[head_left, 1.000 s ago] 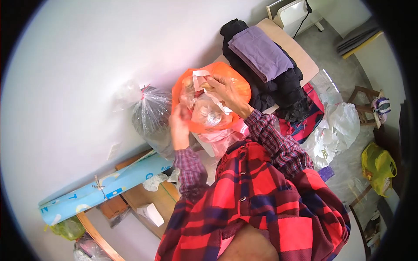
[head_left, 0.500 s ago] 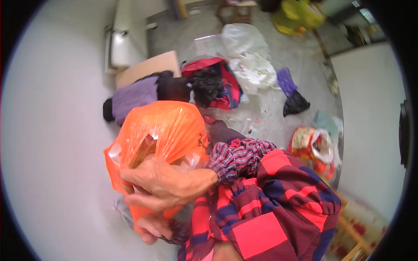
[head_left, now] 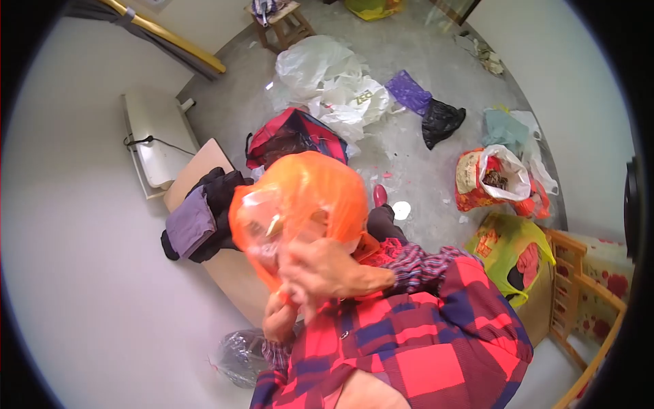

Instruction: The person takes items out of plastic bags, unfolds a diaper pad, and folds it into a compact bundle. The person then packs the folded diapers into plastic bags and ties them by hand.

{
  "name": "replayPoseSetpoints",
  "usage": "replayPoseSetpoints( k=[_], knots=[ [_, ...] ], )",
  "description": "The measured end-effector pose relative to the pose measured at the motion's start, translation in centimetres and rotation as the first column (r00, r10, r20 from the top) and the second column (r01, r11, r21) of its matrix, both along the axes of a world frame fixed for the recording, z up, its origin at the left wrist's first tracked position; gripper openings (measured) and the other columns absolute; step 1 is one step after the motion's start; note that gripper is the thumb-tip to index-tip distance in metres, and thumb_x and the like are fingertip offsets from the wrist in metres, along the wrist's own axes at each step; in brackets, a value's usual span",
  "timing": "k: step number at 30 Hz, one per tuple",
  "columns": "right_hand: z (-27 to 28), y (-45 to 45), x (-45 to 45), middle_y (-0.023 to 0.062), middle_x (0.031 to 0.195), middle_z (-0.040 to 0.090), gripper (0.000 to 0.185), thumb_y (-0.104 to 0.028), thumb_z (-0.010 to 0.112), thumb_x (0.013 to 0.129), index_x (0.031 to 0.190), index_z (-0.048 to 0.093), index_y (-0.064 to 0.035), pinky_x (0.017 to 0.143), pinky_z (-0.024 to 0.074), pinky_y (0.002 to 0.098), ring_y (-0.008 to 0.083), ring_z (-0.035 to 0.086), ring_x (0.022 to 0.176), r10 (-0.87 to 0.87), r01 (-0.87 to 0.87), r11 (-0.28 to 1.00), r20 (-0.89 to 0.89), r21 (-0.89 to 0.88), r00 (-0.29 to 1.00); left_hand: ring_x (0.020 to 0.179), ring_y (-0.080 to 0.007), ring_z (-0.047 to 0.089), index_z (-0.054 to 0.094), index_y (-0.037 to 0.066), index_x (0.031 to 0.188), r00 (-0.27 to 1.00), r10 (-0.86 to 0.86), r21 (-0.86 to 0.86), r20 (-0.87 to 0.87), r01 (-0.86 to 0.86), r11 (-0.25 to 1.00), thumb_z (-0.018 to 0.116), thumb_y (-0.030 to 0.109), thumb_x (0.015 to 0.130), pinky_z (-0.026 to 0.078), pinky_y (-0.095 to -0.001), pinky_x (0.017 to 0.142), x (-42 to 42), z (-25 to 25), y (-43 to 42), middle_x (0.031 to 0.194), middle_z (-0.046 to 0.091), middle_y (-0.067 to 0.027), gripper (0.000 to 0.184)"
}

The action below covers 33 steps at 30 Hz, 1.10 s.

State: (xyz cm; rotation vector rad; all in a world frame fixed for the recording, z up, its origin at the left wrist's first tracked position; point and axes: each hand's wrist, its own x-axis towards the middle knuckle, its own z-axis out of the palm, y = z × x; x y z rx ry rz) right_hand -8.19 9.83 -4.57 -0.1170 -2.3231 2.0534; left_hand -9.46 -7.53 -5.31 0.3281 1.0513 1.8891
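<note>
Gripping with left hand (head_left: pixel 279 319), at 7 o'clock, and with curled right hand (head_left: pixel 330 269), the gathered neck of filled orange bag (head_left: pixel 310 180), bulging toward 12 o'clock from both. Seemingly drawing plastic together; calling for firm, even tension. Farther, at 10 o'clock, purple cloth (head_left: pixel 191 223).

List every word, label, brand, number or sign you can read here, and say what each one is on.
"ZED", as near as it reads, on the crumpled white bag; creases make the letters uncertain.
Red print on the yellow-green bag by the wooden rails: too blurred to read.
Print on the red and cream sack: too small to read.
Orange bag: no readable text.
</note>
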Motion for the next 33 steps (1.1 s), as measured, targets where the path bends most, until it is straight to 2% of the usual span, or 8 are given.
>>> replayPoseSetpoints(
  k=[2,5,9,16,19,22,28,33],
  knots=[
    [-1.9,2.3,1.0,0.0173,0.065,0.054,0.024,-0.027,0.056,0.080,0.077,0.055,-0.0027,0.055,0.0422,0.0403,0.0325,0.057,0.062,-0.025,0.029,0.999,0.222,-0.015,0.975,0.056,-0.0081,0.044,0.047,0.004,0.083,0.980,0.023,-0.278,0.200,0.034,0.960,0.044,0.017,0.089,0.031,-0.0183,0.050,-0.1,-0.4,1.9,0.068,0.049,-0.0013,0.014],
    [-6.8,6.8,5.2,0.0172,0.057,0.046,0.035,-0.028,0.058,0.079,0.067,0.046,0.0016,0.051,0.0374,0.0371,0.0255,0.047,0.053,-0.147,0.141,0.989,0.227,0.046,0.963,0.046,-0.0045,0.022,0.041,0.009,0.074,0.983,0.152,-0.615,0.099,-0.060,0.786,0.044,0.019,0.091,0.019,-0.0200,0.043,3.1,-3.0,7.0,0.056,0.029,0.0058,0.020],
    [-10.2,11.3,10.1,0.0171,0.055,0.042,0.037,-0.028,0.057,0.081,0.064,0.044,0.0020,0.050,0.0362,0.0373,0.0249,0.043,0.050,-0.342,0.316,0.938,0.225,0.142,0.913,0.046,-0.0042,0.021,0.038,0.012,0.066,0.993,0.090,-0.719,0.079,-0.006,0.695,0.044,0.020,0.092,0.017,-0.0204,0.043,4.7,-5.2,10.9,0.056,0.027,0.0081,0.027],
    [-11.6,14.8,17.1,0.0124,0.051,0.040,0.032,-0.022,0.057,0.080,0.062,0.044,0.0010,0.046,0.0337,0.0345,0.0177,0.039,0.044,-0.557,0.551,0.825,0.341,0.126,0.757,0.060,-0.0013,0.036,0.046,0.010,0.076,0.974,-0.204,-0.782,0.100,0.204,0.588,0.045,0.022,0.089,0.030,-0.0187,0.050,5.6,-5.3,15.6,0.068,0.039,0.0076,0.018],
    [-12.6,15.6,21.5,0.0042,0.053,0.028,0.035,-0.019,0.055,0.082,0.060,0.036,-0.0006,0.045,0.0277,0.0302,0.0083,0.030,0.052,-0.624,0.673,0.735,0.469,0.081,0.625,0.062,-0.0032,0.038,0.046,0.009,0.077,0.977,-0.205,-0.805,0.064,0.172,0.568,0.046,0.023,0.090,0.032,-0.0204,0.050,4.3,-6.0,15.2,0.070,0.041,0.0055,0.019],
    [-12.7,16.2,24.5,0.0000,0.055,0.026,0.034,-0.018,0.054,0.083,0.060,0.035,-0.0022,0.045,0.0247,0.0283,0.0062,0.027,0.053,-0.659,0.744,0.666,0.500,0.043,0.562,0.054,-0.0050,0.034,0.045,0.009,0.073,0.959,0.006,-0.737,0.283,0.214,0.641,0.043,0.027,0.092,0.028,-0.0223,0.046,3.1,-6.6,15.5,0.065,0.040,0.0047,0.026],
    [-12.8,15.9,26.3,-0.0096,0.056,0.029,0.030,-0.019,0.054,0.083,0.059,0.038,-0.0146,0.045,0.0186,0.0207,0.0011,0.025,0.052,-0.649,0.901,0.420,0.659,-0.107,0.381,0.050,-0.0064,0.032,0.045,0.008,0.064,0.933,-0.350,-0.741,0.081,0.291,0.605,0.042,0.030,0.092,0.026,-0.0245,0.044,-0.4,-9.7,16.8,0.055,0.037,0.0043,0.035],
    [-11.4,11.6,26.4,-0.0075,0.051,0.034,0.026,-0.016,0.054,0.082,0.059,0.043,-0.0125,0.042,0.0204,0.0207,0.0020,0.029,0.045,-0.655,0.963,0.241,0.713,-0.117,0.250,0.046,-0.0089,0.041,0.051,0.007,0.065,0.946,-0.189,-0.746,0.263,0.323,0.583,0.046,0.032,0.089,0.031,-0.0233,0.042,-3.6,-9.1,16.8,0.054,0.046,-0.0010,0.036]
  ],
)
